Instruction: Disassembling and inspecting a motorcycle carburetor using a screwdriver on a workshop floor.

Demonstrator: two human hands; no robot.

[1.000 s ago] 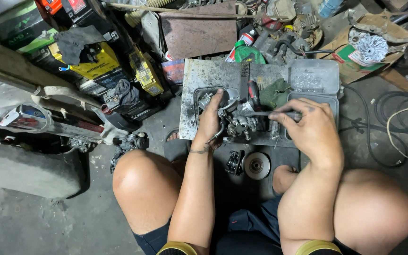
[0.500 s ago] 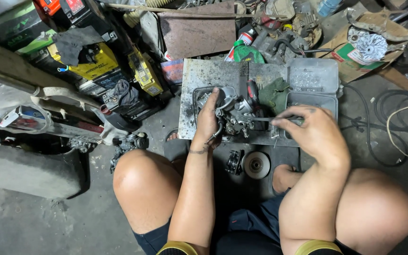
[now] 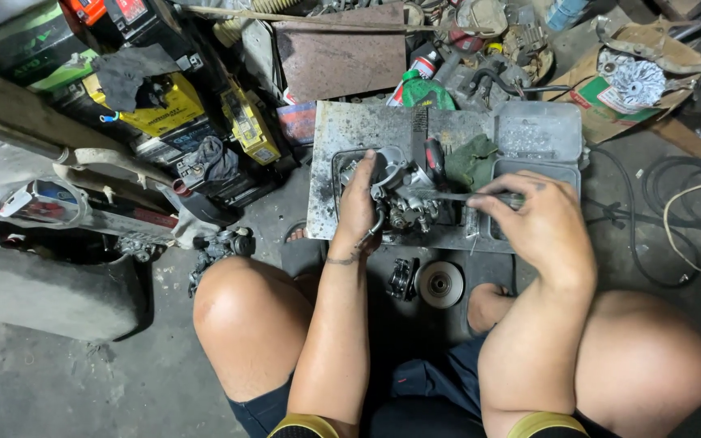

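— What is everything carried by?
— A stained concrete floor (image 3: 107, 381). A scuffed metal plate (image 3: 367, 138) is laid flat on it.
— And on the plate?
— A grey engine part (image 3: 399, 199), a green rag (image 3: 472, 161) and a shallow metal tray (image 3: 541, 134) are seen there.
— On the floor itself?
— A round disc (image 3: 439, 284) is set just below the plate; yellow boxes (image 3: 164, 109), possibly batteries, are stacked at the upper left; black cables (image 3: 675, 203) are coiled at the right.

Left hand (image 3: 357, 212) curled, right hand (image 3: 541, 223) apparently pinching, fingers (image 3: 488, 199) bent.
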